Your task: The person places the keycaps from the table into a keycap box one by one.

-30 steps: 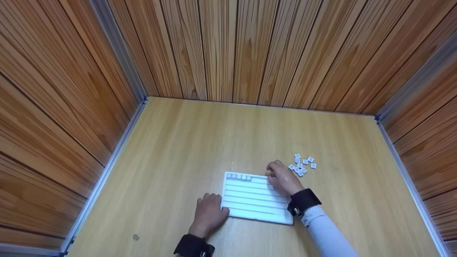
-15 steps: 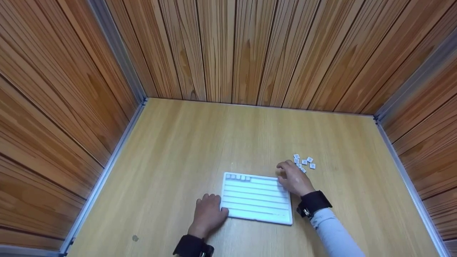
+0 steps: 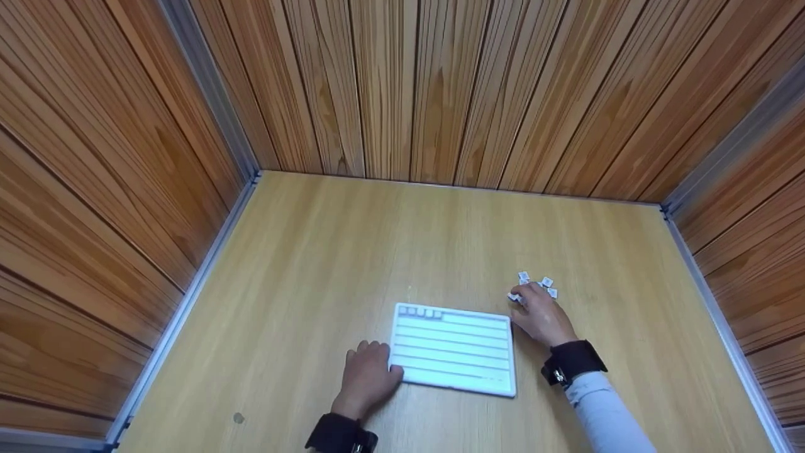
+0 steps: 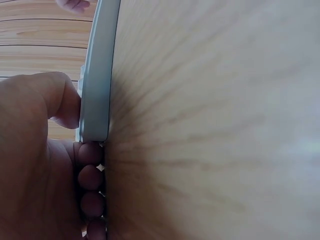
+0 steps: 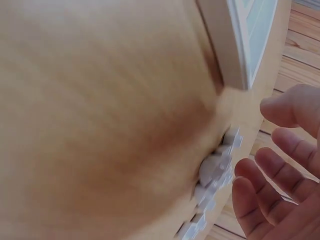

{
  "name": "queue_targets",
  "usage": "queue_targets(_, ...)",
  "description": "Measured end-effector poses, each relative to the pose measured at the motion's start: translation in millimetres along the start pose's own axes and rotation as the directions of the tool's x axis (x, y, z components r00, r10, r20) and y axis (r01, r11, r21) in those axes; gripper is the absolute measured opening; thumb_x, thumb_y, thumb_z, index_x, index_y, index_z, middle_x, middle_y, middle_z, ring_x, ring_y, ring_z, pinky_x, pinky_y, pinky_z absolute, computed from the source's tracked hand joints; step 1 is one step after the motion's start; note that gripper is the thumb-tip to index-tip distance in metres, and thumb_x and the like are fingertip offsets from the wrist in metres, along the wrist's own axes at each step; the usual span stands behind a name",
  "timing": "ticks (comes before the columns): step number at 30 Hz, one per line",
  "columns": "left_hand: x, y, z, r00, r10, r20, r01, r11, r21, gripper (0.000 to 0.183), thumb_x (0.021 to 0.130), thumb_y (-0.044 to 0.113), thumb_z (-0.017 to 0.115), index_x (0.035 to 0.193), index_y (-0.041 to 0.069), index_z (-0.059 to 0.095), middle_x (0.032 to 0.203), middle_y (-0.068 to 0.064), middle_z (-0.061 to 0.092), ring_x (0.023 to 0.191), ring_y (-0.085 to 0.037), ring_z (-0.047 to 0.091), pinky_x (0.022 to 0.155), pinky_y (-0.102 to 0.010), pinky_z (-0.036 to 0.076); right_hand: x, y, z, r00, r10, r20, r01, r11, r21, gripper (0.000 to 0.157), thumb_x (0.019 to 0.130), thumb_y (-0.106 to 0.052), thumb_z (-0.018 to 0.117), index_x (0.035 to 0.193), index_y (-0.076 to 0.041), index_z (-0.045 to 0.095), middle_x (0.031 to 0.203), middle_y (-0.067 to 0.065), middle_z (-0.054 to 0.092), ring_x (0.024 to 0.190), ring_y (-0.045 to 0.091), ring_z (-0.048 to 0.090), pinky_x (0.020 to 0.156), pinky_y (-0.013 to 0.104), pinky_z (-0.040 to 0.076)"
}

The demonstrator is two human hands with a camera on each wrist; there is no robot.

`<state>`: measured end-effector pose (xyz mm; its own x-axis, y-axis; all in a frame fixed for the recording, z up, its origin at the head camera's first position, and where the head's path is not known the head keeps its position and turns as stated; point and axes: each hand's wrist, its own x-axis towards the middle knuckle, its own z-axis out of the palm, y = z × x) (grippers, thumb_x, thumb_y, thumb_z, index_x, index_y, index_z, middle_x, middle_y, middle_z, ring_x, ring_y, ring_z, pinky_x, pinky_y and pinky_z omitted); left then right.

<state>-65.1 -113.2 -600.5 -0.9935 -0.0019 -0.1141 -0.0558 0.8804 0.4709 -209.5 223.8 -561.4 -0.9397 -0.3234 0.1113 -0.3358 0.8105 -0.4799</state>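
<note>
A white ridged board [image 3: 456, 352] lies on the table, with several small keycap-like pieces [image 3: 420, 313] in a row at its far left corner. My left hand [image 3: 368, 377] holds its left edge, thumb [image 4: 62, 100] over the top and fingertips [image 4: 91, 177] against the side and the tabletop. Beyond the board's right corner, my right hand [image 3: 542, 314] hovers over loose white square pieces [image 3: 547, 282], partly hiding them. In the right wrist view its fingers [image 5: 267, 177] are spread and loosely bent beside the pieces [image 5: 215, 170], with nothing between them.
The wooden tabletop [image 3: 352, 251] is bounded by wood-panelled walls [image 3: 440, 94] at the back and sides, with grey metal strips along the seams. A small dark round spot [image 3: 238, 418] marks the table at the front left.
My right hand has moved right, from the board's far right corner to over the loose pieces, and now covers some of them. My left hand and the board stay put.
</note>
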Motion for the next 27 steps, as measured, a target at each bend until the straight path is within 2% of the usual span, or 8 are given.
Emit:
queue_targets(6, 0.9, 0.3, -0.2, 1.0, 0.008, -0.014, -0.008, 1.0, 0.013, 0.02, 0.081, 0.031, 0.06, 0.077, 0.013, 0.052, 0.074, 0.001, 0.044, 0.075, -0.022, 0.036, 0.071, -0.039, 0.029, -3, 12, -7.7, 0.999, 0.046, -0.016, -0.046, 0.999, -0.014, 0.042, 0.083, -0.007, 0.074, 0.124, -0.001, 0.063, 0.124, 0.022, 0.06, 0.114, 0.041, 0.058, 0.094, 0.056, 0.046)
queue_targets(13, 1.4, 1.7, -0.9, 1.0, 0.004, -0.008, -0.004, 1.0, 0.016, 0.02, 0.081, 0.031, 0.06, 0.078, 0.013, 0.052, 0.074, 0.001, 0.044, 0.075, -0.022, 0.035, 0.071, -0.039, 0.028, -5, 27, -17.5, 0.996, 0.085, -0.026, -0.086, 0.995, -0.043, 0.043, 0.083, -0.009, 0.076, 0.122, 0.001, 0.063, 0.129, 0.026, 0.058, 0.124, 0.047, 0.052, 0.1, 0.06, 0.042)
queue_targets(19, 2.6, 2.6, -2.0, 1.0, -0.019, 0.021, 0.019, 1.0, -0.003, 0.018, 0.08, 0.029, 0.061, 0.077, 0.014, 0.052, 0.074, 0.001, 0.045, 0.075, -0.022, 0.035, 0.071, -0.038, 0.027, -5, 39, -29.2, 0.988, 0.156, 0.006, -0.155, 0.986, -0.064, 0.047, 0.088, -0.012, 0.071, 0.13, 0.003, 0.06, 0.132, 0.03, 0.055, 0.121, 0.048, 0.053, 0.098, 0.061, 0.043)
queue_targets(27, 3.0, 1.9, -1.0, 0.999, -0.024, 0.031, 0.024, 1.0, 0.002, 0.017, 0.081, 0.029, 0.06, 0.079, 0.014, 0.052, 0.075, 0.0, 0.045, 0.077, -0.022, 0.035, 0.072, -0.039, 0.027, -1, 54, -35.5, 0.98, 0.193, 0.044, -0.188, 0.977, -0.098, 0.049, 0.088, -0.01, 0.069, 0.133, 0.003, 0.058, 0.133, 0.032, 0.053, 0.122, 0.052, 0.05, 0.099, 0.063, 0.041)
